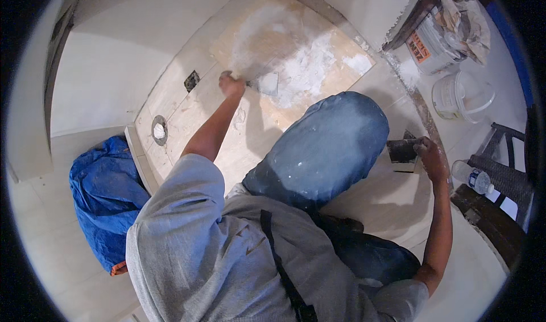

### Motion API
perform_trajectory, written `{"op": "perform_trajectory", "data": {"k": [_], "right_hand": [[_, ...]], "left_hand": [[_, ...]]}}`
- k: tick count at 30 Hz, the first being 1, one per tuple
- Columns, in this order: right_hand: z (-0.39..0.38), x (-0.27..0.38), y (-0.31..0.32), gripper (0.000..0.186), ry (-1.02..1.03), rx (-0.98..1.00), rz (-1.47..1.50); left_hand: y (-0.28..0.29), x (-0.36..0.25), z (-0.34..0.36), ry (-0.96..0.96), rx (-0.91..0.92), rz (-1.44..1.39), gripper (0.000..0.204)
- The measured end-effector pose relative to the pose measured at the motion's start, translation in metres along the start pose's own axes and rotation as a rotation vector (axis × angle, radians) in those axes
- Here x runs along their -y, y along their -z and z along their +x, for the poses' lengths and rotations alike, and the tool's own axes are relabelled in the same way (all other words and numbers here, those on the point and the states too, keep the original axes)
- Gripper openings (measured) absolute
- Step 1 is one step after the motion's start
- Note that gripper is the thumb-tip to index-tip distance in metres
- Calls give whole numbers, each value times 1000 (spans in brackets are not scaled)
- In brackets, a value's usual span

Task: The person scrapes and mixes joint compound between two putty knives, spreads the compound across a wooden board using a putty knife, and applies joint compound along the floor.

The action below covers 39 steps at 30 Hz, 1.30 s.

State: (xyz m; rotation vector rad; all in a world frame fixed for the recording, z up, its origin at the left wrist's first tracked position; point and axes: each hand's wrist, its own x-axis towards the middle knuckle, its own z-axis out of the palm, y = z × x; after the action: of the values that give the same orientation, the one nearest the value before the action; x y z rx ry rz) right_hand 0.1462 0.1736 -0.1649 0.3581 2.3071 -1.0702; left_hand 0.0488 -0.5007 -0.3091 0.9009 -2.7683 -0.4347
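My left hand (232, 85) is closed on the handle of a putty knife (268, 84). Its pale, square blade lies over the near left part of a tan board (355, 79) on the floor. White powdery material (307, 63) is spread over the board, partly heaped near the blade. Out to the right, beyond my raised knee (324, 146), my right hand (431, 158) grips a dark flat plate (401, 150) by its right edge. The plate's exact kind is unclear, and a pale edge shows beneath it.
A bucket with crumpled paper (429, 46) and a smaller white bucket (462, 96) stand at the right. Nearby lies a plastic bottle (473, 177). A blue tarp bundle (108, 200) sits at the left. The tiled floor has a square dark opening (192, 81) and a round hole (159, 130).
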Motion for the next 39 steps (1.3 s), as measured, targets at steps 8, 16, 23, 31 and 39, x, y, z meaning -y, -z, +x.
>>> {"op": "perform_trajectory", "data": {"k": [8, 16, 23, 31, 39], "right_hand": [[52, -108, -21, 33, 65, 13, -118], [31, -80, -10, 38, 156, 100, -219], [38, -108, -19, 40, -96, 110, -107], [11, -92, 9, 43, 31, 176, -157], [-20, -163, -12, 56, -50, 235, -75]], "left_hand": [[-9, 63, -11, -569, 228, 106, 54], [35, 57, -27, -638, 476, 154, 38], [41, -34, -76, -719, 568, -193, 36], [-1, -253, -151, -784, 748, -357, 41], [-15, -302, -159, -1038, 604, -475, 37]]}}
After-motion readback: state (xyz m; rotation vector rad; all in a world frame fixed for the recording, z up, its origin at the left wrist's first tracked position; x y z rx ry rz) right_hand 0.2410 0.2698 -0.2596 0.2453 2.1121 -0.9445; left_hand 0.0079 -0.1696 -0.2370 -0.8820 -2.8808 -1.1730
